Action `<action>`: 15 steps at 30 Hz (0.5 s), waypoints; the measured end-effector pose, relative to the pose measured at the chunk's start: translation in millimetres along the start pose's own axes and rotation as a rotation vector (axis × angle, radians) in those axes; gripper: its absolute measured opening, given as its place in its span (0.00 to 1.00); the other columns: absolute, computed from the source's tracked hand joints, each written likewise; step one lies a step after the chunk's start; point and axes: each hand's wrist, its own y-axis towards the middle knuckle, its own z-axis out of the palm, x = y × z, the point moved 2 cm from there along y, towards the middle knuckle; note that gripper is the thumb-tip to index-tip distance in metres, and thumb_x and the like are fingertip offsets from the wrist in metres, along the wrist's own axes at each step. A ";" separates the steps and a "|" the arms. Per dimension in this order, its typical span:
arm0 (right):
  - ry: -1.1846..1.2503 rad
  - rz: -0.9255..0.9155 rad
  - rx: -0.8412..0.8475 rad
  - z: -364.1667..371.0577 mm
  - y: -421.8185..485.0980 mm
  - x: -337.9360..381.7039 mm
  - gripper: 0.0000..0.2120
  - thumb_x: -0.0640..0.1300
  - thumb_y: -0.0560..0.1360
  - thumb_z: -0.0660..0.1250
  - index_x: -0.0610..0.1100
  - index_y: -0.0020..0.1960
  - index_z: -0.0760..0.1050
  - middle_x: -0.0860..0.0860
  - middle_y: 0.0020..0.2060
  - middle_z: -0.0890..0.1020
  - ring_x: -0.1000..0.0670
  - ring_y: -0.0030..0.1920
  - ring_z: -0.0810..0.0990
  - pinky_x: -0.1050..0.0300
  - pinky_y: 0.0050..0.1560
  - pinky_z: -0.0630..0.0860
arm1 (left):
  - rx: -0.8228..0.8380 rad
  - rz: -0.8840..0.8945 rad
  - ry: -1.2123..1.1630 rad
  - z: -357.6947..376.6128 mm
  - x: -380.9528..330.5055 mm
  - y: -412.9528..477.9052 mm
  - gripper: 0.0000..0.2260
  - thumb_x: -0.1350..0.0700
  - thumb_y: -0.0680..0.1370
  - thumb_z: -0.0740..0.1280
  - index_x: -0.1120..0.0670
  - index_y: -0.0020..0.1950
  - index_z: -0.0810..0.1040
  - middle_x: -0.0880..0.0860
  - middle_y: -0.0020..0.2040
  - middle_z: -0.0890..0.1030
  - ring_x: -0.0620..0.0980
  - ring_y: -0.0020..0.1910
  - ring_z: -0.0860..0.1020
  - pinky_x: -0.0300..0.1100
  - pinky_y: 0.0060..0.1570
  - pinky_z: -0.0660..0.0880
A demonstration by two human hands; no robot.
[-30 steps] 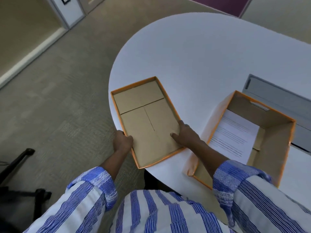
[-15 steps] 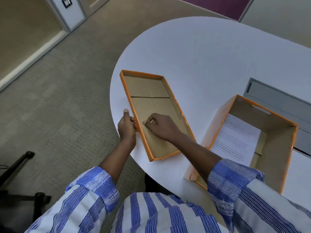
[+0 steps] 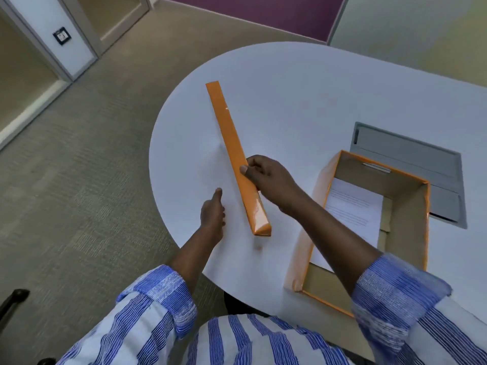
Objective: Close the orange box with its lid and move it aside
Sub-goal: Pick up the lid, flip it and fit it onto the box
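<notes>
Nearest me, my striped sleeves (image 3: 158, 306) reach out over the rounded edge of the white table (image 3: 303, 96). To my right, close to that edge, the orange box (image 3: 421, 233) stands open, its brown cardboard walls bare inside and a printed sheet of paper (image 3: 353, 209) lying flat on its bottom; my right forearm crosses above its near corner. My left hand (image 3: 213, 214) is free, fingers loosely curled and the thumb stretched forward, hovering just left of the lid and touching nothing that I can see. My right hand (image 3: 266, 177) has the lid (image 3: 234, 151) in its grip: thumb pressed on the glossy orange face turned toward me, the fingers wrapped behind it. The lid stands on edge, so I see only its long narrow side running away from me across the table. Beyond the box, a grey hatch panel (image 3: 405, 159) sits flush in the tabletop.
</notes>
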 end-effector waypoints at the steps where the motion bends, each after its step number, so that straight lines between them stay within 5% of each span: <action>1: 0.073 0.014 -0.004 -7.8 -1.9 -1.0 0.11 0.50 0.82 0.64 0.43 0.52 0.79 0.49 0.40 0.84 0.48 0.40 0.83 0.52 0.43 0.79 | 0.031 -0.034 0.000 2.6 1.0 1.7 0.21 0.37 0.81 0.60 0.55 0.49 0.75 0.56 0.46 0.78 0.54 0.42 0.76 0.48 0.43 0.74; 4: 0.285 0.069 -0.015 -28.4 -9.8 -10.4 0.10 0.48 0.83 0.62 0.43 0.53 0.79 0.48 0.39 0.79 0.50 0.38 0.77 0.56 0.43 0.75 | 0.204 -0.128 -0.039 11.1 1.9 5.0 0.25 0.35 0.81 0.59 0.57 0.54 0.79 0.59 0.51 0.83 0.57 0.50 0.82 0.51 0.51 0.79; 9: 0.500 0.146 -0.080 -68.0 -35.6 -34.5 0.13 0.49 0.82 0.62 0.43 0.61 0.79 0.44 0.48 0.84 0.47 0.44 0.83 0.49 0.51 0.81 | 0.266 -0.163 -0.056 23.6 7.8 1.0 0.24 0.35 0.79 0.62 0.56 0.56 0.78 0.57 0.51 0.83 0.58 0.52 0.81 0.50 0.45 0.79; 15: -0.042 0.250 -0.393 -129.1 -80.7 -64.1 0.17 0.53 0.83 0.56 0.54 0.67 0.76 0.51 0.57 0.84 0.48 0.56 0.82 0.45 0.59 0.78 | 0.077 0.101 0.067 45.0 3.8 -23.2 0.17 0.40 0.79 0.65 0.53 0.45 0.79 0.58 0.50 0.84 0.62 0.53 0.82 0.60 0.57 0.79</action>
